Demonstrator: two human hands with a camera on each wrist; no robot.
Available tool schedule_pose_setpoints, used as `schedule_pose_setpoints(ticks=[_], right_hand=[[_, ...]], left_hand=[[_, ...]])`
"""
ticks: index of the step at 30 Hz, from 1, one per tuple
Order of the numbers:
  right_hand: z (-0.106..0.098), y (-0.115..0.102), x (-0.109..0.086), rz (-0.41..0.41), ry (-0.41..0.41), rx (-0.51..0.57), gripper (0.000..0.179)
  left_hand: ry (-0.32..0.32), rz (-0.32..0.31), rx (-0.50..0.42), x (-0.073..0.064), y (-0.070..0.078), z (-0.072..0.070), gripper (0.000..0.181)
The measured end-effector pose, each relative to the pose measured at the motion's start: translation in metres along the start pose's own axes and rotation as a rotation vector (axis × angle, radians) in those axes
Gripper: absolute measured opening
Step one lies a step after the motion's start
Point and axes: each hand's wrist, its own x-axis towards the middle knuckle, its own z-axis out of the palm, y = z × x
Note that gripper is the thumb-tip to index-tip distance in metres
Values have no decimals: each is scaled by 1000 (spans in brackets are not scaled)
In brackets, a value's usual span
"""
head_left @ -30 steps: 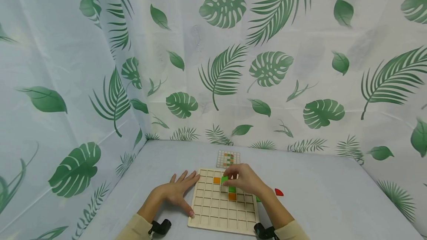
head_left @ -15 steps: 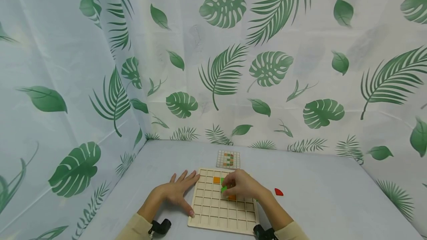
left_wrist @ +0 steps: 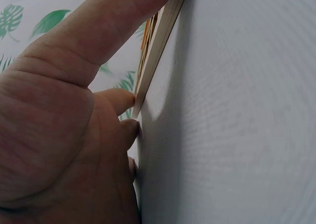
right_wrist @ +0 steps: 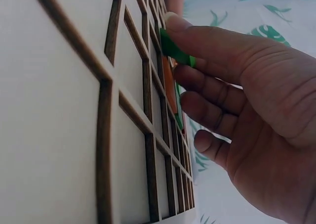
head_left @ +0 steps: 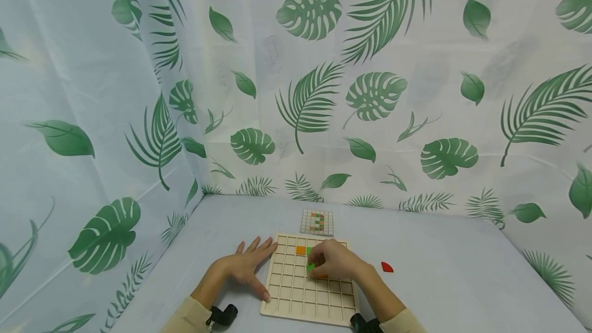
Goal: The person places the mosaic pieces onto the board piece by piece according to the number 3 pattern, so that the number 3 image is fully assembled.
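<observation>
My right hand pinches a small green tile between thumb and index finger over the wooden grid board. In the right wrist view that green tile is tilted, one edge at the board's ribs. On the board's far rows lie an orange tile and another green tile beside it. Another orange tile sits behind my curled fingers. With fingers spread, my left hand rests at the board's left side, its thumb and fingertips touching the edge.
A small card printed with a coloured grid pattern lies behind the board. To the right, a red quarter-round piece rests on the white table. A leaf-print curtain stands behind the table.
My right hand has moved slightly nearer along the board. A green tile now lies beside the far orange one, and the hand pinches another green tile. The left hand has stayed put.
</observation>
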Motion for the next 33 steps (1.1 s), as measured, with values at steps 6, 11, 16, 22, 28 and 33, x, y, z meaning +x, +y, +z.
schedule_pose_setpoints(ticks=[6, 11, 16, 22, 28, 33], right_hand=[[0, -2, 0, 7, -18, -3, 21], [1, -3, 0, 0, -13, -17, 21], [2, -4, 1, -19, -6, -31, 21], [3, -5, 1, -15, -8, -37, 21], [4, -7, 2, -13, -10, -50, 21], [4, -7, 1, -27, -7, -53, 22]], left_hand=[[-1, 1, -8, 0, 0, 0, 134], [-2, 6, -12, 0, 0, 0, 134], [-3, 2, -10, 0, 0, 0, 134], [-4, 1, -5, 0, 0, 0, 133], [-6, -1, -7, 0, 1, 0, 133], [-2, -3, -2, -1, 2, 0, 133]])
